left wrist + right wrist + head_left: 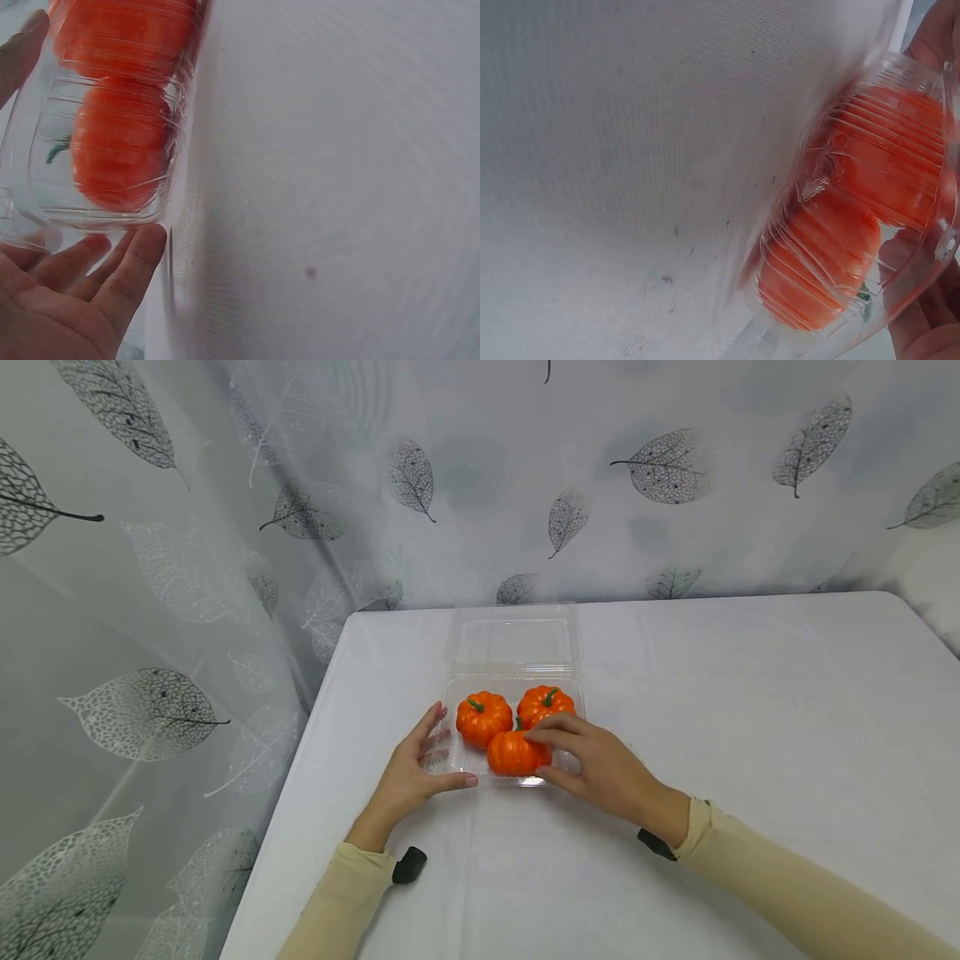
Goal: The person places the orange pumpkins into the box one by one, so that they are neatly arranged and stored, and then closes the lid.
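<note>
Three orange toy pumpkins with green stems sit in the base of a clear plastic clamshell container (457, 760). The left pumpkin (483, 720) and the right pumpkin (542, 702) lie behind the front pumpkin (512, 755). My right hand (600, 768) reaches over the container's right side, its fingers and thumb gripping the front pumpkin. My left hand (408, 781) holds the container's front left corner, fingers along the left wall and thumb at the front. In the left wrist view, the left fingertips (152, 236) meet the ribbed wall.
The container's clear lid (516, 639) is hinged back and lies flat toward the table's far edge. A white cloth covers the table (750, 735). Leaf-patterned curtains (480, 485) hang behind it and on the left.
</note>
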`<state>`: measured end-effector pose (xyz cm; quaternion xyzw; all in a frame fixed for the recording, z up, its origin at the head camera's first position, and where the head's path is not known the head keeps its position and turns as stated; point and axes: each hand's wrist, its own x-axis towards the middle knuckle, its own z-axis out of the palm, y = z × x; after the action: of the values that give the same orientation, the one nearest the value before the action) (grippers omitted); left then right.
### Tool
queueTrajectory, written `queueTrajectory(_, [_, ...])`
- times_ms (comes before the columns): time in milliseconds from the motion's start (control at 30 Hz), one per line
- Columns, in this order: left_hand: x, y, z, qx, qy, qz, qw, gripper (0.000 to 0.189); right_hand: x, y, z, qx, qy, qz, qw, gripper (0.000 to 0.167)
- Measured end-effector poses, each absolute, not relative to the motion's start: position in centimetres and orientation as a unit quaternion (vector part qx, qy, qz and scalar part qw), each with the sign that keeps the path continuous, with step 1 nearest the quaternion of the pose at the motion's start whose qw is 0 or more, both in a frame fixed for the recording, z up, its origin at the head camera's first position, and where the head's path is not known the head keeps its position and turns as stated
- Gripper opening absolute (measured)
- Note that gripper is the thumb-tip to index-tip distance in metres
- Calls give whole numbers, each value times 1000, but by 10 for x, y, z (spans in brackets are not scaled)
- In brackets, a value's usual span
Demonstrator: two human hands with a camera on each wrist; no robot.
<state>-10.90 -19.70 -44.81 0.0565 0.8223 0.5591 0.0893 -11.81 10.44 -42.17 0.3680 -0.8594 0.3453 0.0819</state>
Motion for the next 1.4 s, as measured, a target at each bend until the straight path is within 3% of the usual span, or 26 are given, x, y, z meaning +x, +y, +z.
queueTrajectory(467, [-110,-196,-445,45,807,580,98,130,-117,108,-423,375,-855,352,71,46])
queueTrajectory(1000, [-135,-215,-421,46,830,550,84,97,-124,120,-411,358,-844,384,113,50])
queueTrajectory(1133, [-143,-218,-407,65,838,539,50,87,-129,123,-401,352,-845,384,119,52])
queueTrajectory(1400, [-161,-214,-379,133,805,573,-79,50,-145,126,-376,338,-845,385,151,66])
